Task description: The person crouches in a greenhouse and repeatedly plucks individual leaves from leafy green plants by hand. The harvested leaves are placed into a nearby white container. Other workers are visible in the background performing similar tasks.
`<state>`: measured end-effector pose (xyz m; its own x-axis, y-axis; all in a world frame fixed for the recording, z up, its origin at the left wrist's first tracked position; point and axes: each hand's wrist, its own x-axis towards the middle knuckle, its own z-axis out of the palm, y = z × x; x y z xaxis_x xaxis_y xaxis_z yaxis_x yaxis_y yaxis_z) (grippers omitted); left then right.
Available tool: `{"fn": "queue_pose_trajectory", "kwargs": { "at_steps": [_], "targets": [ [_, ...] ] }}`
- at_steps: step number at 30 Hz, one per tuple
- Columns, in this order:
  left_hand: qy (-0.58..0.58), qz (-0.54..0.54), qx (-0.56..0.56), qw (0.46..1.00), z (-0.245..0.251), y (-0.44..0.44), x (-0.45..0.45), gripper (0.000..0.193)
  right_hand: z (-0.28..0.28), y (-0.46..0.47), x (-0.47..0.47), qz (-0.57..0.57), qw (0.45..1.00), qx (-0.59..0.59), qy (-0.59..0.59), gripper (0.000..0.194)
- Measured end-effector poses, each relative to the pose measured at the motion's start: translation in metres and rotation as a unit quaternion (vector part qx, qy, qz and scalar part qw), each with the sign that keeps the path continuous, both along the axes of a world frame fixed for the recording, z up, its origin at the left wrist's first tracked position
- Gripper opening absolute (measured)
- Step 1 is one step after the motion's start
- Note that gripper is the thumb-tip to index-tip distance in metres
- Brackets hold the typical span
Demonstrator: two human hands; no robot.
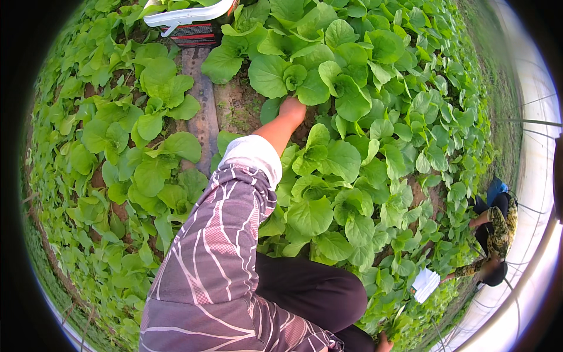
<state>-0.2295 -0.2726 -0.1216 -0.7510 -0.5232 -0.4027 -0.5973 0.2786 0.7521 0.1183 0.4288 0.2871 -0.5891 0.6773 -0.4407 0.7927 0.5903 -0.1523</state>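
Observation:
My left hand [292, 110] reaches in at the base of a round-leaved leafy green plant [294, 78]. It looks closed around the stem, though leaves cover the fingertips. Low at the picture's edge, beyond my bent knee [325, 286], part of my right hand [384, 343] shows, gripping a bunch of leafy greens [399, 324]. Most of that hand is cut off by the frame. More rooted greens [310, 215] stand close beside my left forearm.
A dark bucket [195, 33] with a white rim and handle holds greens. A strip of perforated drip tape [201, 119] runs along the soil. To the right, a co-worker [499, 237] bends near a white container [424, 285]. The greenhouse's plastic wall [539, 176] curves behind.

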Motion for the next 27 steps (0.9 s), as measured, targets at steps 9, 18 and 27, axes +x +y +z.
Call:
{"fn": "queue_pose_trajectory", "kwargs": {
  "at_steps": [9, 18, 27],
  "targets": [
    [0.129, -0.258, -0.055, 0.956, -0.004, -0.009, 0.015, 0.051, -0.004, 0.003, -0.004, 0.017, 1.0, -0.003, -0.016, 0.061],
    [0.092, -0.165, 0.09, 0.978, -0.014, 0.032, -0.009, 0.036, -0.001, 0.004, -0.004, 0.033, 0.999, 0.002, -0.023, 0.06],
    [0.081, -0.152, 0.115, 0.978, 0.03, 0.06, -0.014, 0.029, 0.003, 0.003, 0.007, 0.032, 0.999, 0.021, -0.029, 0.06]
  ]
}}
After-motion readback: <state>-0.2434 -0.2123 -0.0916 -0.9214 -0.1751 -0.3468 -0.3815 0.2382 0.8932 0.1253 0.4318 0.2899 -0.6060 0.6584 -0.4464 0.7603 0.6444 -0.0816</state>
